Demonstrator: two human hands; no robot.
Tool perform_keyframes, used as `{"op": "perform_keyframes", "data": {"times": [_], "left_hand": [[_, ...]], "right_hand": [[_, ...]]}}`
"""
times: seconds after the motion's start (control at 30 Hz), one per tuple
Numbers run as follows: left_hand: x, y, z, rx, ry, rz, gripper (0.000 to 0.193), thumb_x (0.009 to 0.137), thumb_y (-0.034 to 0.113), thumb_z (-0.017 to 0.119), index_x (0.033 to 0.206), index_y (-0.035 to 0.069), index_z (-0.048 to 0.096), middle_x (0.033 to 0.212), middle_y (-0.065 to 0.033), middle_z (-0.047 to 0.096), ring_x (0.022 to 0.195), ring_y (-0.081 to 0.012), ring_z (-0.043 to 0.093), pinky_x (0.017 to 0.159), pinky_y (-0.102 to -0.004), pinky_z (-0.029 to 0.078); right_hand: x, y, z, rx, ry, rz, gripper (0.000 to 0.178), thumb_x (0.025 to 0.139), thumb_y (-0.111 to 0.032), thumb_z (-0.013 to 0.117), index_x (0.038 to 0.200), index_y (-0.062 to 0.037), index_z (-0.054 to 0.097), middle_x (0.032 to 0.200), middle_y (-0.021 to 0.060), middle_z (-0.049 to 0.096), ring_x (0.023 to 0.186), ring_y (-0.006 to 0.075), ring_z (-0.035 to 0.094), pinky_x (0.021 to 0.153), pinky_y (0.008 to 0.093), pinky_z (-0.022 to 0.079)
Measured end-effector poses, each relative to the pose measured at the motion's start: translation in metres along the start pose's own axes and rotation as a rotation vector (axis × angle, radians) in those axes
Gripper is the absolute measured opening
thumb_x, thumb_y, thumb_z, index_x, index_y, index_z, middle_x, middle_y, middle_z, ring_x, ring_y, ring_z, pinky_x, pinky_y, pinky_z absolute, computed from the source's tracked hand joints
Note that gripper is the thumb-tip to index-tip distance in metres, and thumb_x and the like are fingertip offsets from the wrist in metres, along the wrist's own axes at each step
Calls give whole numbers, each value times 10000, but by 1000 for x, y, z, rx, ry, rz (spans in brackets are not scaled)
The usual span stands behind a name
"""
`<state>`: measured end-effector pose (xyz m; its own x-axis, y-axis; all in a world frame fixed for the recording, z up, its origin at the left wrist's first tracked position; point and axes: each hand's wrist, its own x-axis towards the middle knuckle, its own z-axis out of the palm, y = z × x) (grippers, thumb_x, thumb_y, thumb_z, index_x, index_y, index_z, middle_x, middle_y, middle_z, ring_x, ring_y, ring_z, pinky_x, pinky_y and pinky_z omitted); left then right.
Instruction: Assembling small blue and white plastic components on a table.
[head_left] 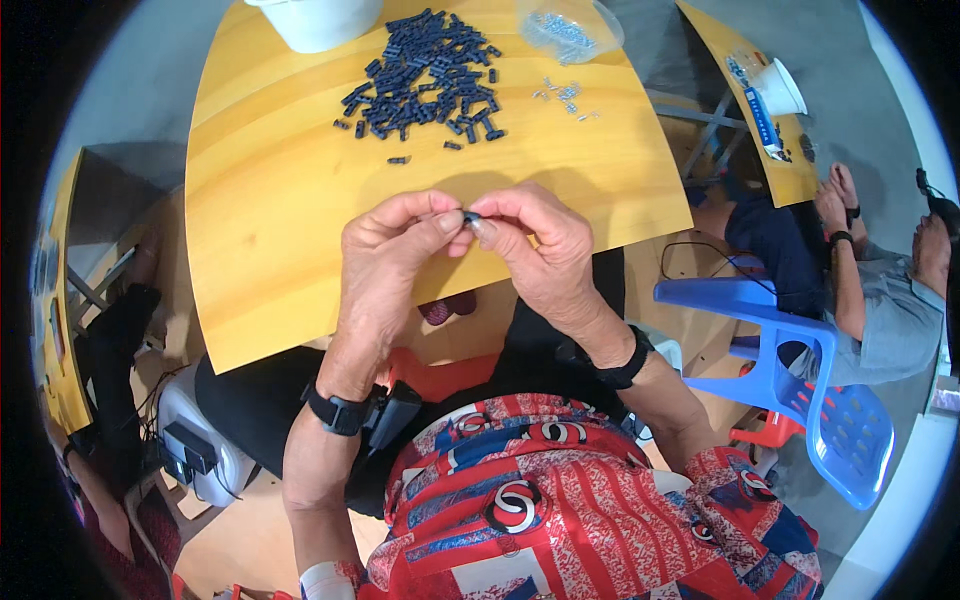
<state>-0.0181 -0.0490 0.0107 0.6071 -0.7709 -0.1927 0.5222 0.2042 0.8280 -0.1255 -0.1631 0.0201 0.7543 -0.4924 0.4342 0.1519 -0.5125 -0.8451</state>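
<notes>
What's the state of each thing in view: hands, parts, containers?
left hand: pinching the small dark part from the left
right hand: pinching the same part from the right
small dark part: held between both hands above the table
dark parts pile: loose heap on the yellow table
screws: scattered beside the pile
white tub: upright, contents unseen
clear bag: lying flat, small metal pieces inside

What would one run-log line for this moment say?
left hand: pinching small dark part | right hand: pinching same part | pile of dark parts: on yellow table
</notes>
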Motion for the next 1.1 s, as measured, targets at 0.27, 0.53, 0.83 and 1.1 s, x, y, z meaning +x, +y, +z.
{"op": "perform_keyframes", "data": {"times": [0.27,0.53,0.83,1.1], "left_hand": [[0,6,-3,84,-17,-97,74,818,17,651,884,-13,665,762,-80,665,653,-115,623,624,-224,523],[4,8,-7,235,-93,-164,102,814,10,654,913,-15,662,775,-81,668,659,-117,630,618,-234,533],[2,-1,-12,199,-54,-79,111,832,31,638,932,-15,653,785,-63,663,644,-109,613,614,-222,517],[3,-14,-6,280,-91,60,106,844,40,633,935,-11,652,806,-55,659,683,-102,616,638,-222,522]], "right_hand": [[5,0,-3,-199,-12,-183,126,757,32,632,879,1,638,761,111,605,677,236,628,575,304,503],[5,4,-9,-223,-59,-202,108,743,28,633,847,2,643,751,103,601,659,224,628,552,310,507],[29,14,-63,-457,-66,-87,107,783,-61,605,865,-12,652,765,103,627,630,207,618,548,299,491],[76,76,-142,-498,-20,401,182,803,-165,628,892,-8,651,750,101,658,571,167,609,592,290,482]]}}
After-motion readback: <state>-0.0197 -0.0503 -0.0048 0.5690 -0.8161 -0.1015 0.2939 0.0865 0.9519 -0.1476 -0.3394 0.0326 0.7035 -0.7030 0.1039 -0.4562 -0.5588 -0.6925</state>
